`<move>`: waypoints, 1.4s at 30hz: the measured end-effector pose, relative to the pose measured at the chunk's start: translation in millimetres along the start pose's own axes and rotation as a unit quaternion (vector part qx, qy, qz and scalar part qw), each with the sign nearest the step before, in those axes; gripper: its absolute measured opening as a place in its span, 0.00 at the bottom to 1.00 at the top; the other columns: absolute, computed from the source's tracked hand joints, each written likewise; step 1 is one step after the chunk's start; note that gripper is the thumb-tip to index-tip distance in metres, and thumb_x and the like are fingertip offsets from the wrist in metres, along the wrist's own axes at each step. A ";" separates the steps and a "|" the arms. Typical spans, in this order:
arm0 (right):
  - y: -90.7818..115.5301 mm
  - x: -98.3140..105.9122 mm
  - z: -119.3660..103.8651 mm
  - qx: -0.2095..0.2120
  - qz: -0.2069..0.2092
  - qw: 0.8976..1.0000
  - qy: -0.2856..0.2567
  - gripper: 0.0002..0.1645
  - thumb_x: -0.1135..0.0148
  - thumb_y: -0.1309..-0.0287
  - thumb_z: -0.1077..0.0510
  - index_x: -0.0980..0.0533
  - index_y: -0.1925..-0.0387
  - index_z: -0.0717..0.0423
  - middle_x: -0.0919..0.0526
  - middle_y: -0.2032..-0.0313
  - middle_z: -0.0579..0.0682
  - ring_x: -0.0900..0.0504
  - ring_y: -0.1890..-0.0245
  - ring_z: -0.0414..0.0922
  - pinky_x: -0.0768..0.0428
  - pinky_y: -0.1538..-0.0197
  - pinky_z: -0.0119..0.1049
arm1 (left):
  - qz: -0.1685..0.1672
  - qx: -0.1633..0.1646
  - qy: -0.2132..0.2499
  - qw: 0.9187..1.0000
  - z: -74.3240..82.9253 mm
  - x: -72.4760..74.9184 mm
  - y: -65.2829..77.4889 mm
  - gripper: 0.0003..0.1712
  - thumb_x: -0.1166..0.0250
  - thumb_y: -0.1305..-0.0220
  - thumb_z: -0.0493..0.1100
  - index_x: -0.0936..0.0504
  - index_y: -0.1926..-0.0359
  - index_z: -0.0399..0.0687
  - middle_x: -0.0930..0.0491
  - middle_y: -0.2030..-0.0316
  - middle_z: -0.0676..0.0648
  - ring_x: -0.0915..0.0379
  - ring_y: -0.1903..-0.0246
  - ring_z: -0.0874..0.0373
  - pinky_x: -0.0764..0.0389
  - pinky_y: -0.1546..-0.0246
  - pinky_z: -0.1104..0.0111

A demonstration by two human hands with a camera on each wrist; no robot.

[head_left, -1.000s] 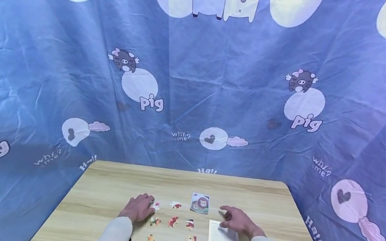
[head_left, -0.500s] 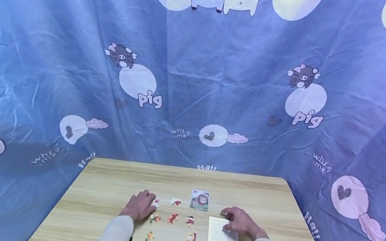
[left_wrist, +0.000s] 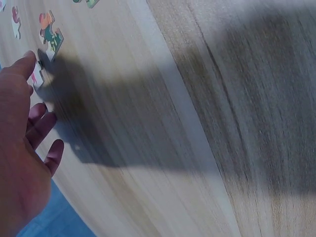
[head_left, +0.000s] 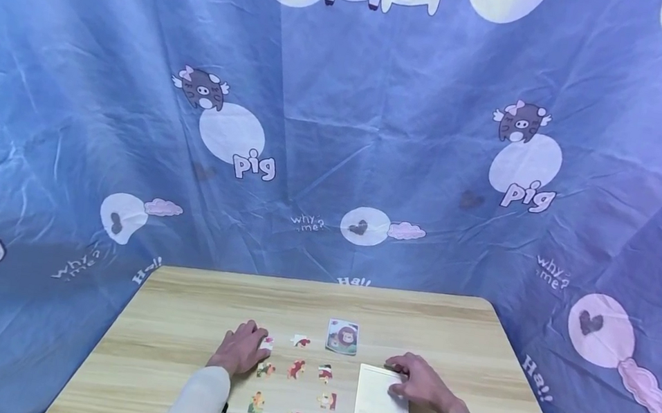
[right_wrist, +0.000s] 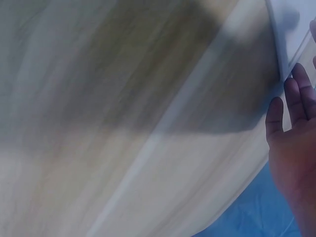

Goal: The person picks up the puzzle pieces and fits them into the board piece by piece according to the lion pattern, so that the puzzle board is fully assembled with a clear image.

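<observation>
My left hand lies low over the left side of the table. Its thumb and index finger pinch a small white jigsaw piece with a pink mark; in the left wrist view that piece is partly hidden by the fingers. Over at the right, my right hand grips the upper right part of a square white puzzle tray. Its thumb is over the tray and the index finger is at the far edge. The right wrist view shows other fingers beside the tray's rim.
Several loose jigsaw pieces lie spread between the hands, including a red one and a green one. A lion picture card lies behind them. The wooden table meets a blue pig-print curtain.
The right hand has drawn its index finger in to the tray's far edge, and the tray has turned slightly. The left hand has closed in on its piece. The head view has tilted upward a little.
</observation>
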State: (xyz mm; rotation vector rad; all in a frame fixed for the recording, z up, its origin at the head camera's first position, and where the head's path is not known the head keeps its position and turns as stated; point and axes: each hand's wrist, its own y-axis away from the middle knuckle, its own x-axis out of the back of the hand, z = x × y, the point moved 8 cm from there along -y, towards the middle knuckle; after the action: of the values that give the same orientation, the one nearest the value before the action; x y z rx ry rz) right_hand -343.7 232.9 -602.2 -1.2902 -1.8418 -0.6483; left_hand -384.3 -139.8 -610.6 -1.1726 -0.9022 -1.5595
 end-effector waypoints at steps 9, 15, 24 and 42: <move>15.4 3.7 11.2 -0.007 0.029 0.999 0.023 0.38 0.25 0.63 0.43 0.21 0.47 0.52 0.23 0.60 0.43 0.27 0.59 0.41 0.26 0.53 0.41 | 0.005 0.001 -0.007 1.000 0.7 -2.6 -2.8 0.24 0.39 0.36 0.56 0.23 0.43 0.50 0.29 0.53 0.46 0.32 0.52 0.49 0.31 0.54 0.50; 23.9 3.3 10.0 0.001 0.045 0.999 0.031 0.42 0.23 0.65 0.40 0.23 0.44 0.51 0.23 0.59 0.42 0.26 0.58 0.40 0.25 0.52 0.42 | 0.010 0.013 -0.004 1.000 -3.4 -4.1 -2.6 0.23 0.40 0.35 0.56 0.23 0.44 0.52 0.28 0.52 0.47 0.32 0.51 0.50 0.32 0.53 0.49; 38.0 5.0 2.5 0.035 0.065 0.996 0.042 0.51 0.22 0.70 0.37 0.26 0.40 0.53 0.22 0.47 0.50 0.25 0.45 0.52 0.28 0.43 0.56 | 0.010 0.017 0.006 1.000 -3.3 -1.2 -2.1 0.21 0.38 0.35 0.54 0.23 0.45 0.52 0.28 0.52 0.47 0.32 0.50 0.50 0.32 0.52 0.49; 50.4 2.3 0.9 0.037 0.080 0.994 0.069 0.57 0.23 0.77 0.31 0.26 0.40 0.50 0.23 0.42 0.53 0.27 0.41 0.54 0.32 0.45 0.58 | 0.002 0.017 0.010 1.000 -3.0 3.6 -0.3 0.25 0.36 0.38 0.56 0.23 0.44 0.51 0.28 0.49 0.46 0.31 0.47 0.49 0.32 0.50 0.49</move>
State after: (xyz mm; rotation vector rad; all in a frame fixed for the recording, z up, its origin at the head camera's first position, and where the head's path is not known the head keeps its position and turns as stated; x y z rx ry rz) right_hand -297.3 252.7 -602.2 -1.2948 -1.6179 -0.5627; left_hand -385.7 -143.4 -607.9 -1.1323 -0.9087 -1.5448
